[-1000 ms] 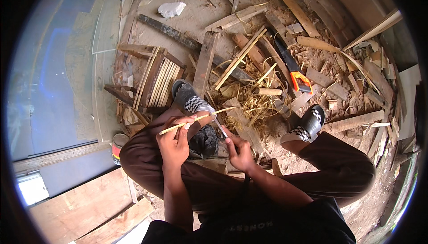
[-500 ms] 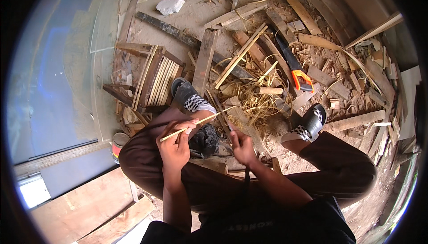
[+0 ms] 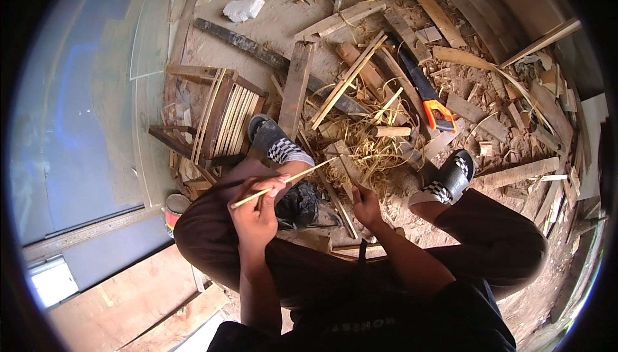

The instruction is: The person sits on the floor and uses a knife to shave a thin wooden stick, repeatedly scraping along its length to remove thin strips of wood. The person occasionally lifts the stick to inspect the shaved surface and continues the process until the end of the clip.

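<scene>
In the head view I'm seeing slim pale strips (image 3: 239,118) lying between the edges of a dark-brown wooden frame (image 3: 217,120). A round red tin (image 3: 173,208) is hiding its contents. The left hand (image 3: 255,213) is gripping a thin yellowish stick (image 3: 304,173), its tip pointing toward a slim dark blade (image 3: 348,173); the right hand (image 3: 367,207) is clenching the unseen handle.

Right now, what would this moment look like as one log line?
left hand: holding thin stick | right hand: holding narrow-bladed tool | saw: among wood scraps

Two hands (image 3: 255,215), one knife (image 3: 347,171), two sandals (image 3: 458,177), one saw (image 3: 421,88)
</scene>
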The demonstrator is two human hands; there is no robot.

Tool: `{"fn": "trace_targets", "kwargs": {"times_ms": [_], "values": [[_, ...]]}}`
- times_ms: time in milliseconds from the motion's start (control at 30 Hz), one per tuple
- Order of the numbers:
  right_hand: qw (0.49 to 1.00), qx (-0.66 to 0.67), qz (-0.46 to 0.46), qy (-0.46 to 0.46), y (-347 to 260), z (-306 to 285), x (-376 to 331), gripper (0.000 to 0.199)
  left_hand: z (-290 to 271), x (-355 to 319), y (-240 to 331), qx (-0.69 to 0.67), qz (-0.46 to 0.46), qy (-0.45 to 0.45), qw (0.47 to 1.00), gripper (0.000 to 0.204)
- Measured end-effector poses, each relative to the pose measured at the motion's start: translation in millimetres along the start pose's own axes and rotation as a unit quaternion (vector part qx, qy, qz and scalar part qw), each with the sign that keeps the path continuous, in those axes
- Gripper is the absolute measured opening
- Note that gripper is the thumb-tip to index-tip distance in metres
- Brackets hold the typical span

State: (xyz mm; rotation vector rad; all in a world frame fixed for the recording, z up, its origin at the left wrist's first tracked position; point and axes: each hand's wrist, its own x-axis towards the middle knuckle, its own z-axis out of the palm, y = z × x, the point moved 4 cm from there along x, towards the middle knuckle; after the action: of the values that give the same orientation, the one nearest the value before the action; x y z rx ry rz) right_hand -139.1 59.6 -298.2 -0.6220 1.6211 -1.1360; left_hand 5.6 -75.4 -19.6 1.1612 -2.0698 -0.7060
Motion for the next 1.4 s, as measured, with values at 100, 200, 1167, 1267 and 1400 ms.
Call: {"fn": "trace_targets", "kwargs": {"times_ms": [100, 200, 1167, 1267, 1400], "values": [[1.000, 0.019, -0.018, -0.016, -17, 12, -8, 0.042, 1, 1, -2, -0.015, -0.001, 0.012, 1.000, 0.010], [0.999, 0.022, -0.022, -0.034, -18, 16, -13, 0.039, 1, -4, -9, -0.030, -0.030, 0.029, 0.999, 0.008], [0.995, -0.095, -0.003, -0.004, -10, 3, -21, 0.040, -2, -16, -19, -0.050, -0.095, 0.064, 0.992, 0.007], [0.998, -0.037, -0.011, -0.054, -49, 12, -26, 0.041, -5, -21, -20, -0.035, -0.085, 0.042, 0.995, 0.008], [0.975, 0.004, -0.198, -0.098, -126, 32, -48, 0.038, -2, -24, -9, -0.011, -0.092, 0.062, 0.994, 0.005]]}}
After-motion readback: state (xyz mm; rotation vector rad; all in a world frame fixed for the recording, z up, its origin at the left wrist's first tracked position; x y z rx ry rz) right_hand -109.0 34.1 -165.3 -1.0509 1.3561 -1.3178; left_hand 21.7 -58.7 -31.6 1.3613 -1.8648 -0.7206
